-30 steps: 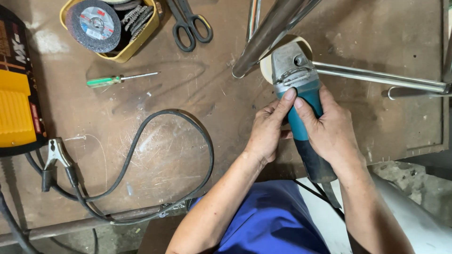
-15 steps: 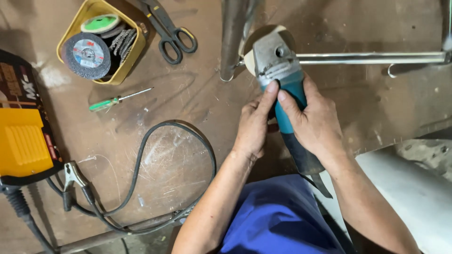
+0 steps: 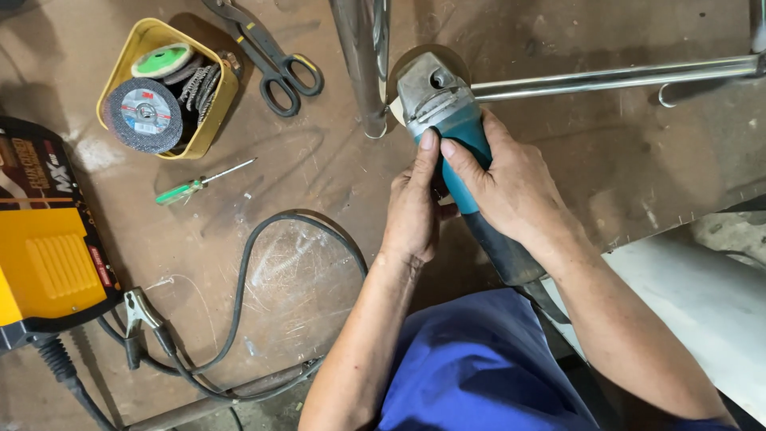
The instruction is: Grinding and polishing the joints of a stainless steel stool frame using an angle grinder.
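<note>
A teal angle grinder (image 3: pixel 447 120) with a grey metal head lies over the brown workbench (image 3: pixel 303 199), its disc against shiny steel tubes. My right hand (image 3: pixel 511 187) wraps the grinder's teal body from the right. My left hand (image 3: pixel 413 209) grips the same body from the left, its index finger stretched up to the grey head. One steel tube (image 3: pixel 363 56) runs upright just left of the head; a thinner rod (image 3: pixel 614 78) runs off to the right.
A yellow tin (image 3: pixel 209 120) of grinding discs sits at the upper left, black-handled shears (image 3: pixel 275 60) beside it. A green screwdriver (image 3: pixel 195 185) lies below them. A yellow welding machine (image 3: pixel 44 239) with black cable (image 3: pixel 239 295) and clamp fills the left.
The view has shifted, so the grinder and tubes sit further left and lower in frame. Both hands keep their hold on the grinder, which now lies closer to the upright tube.
</note>
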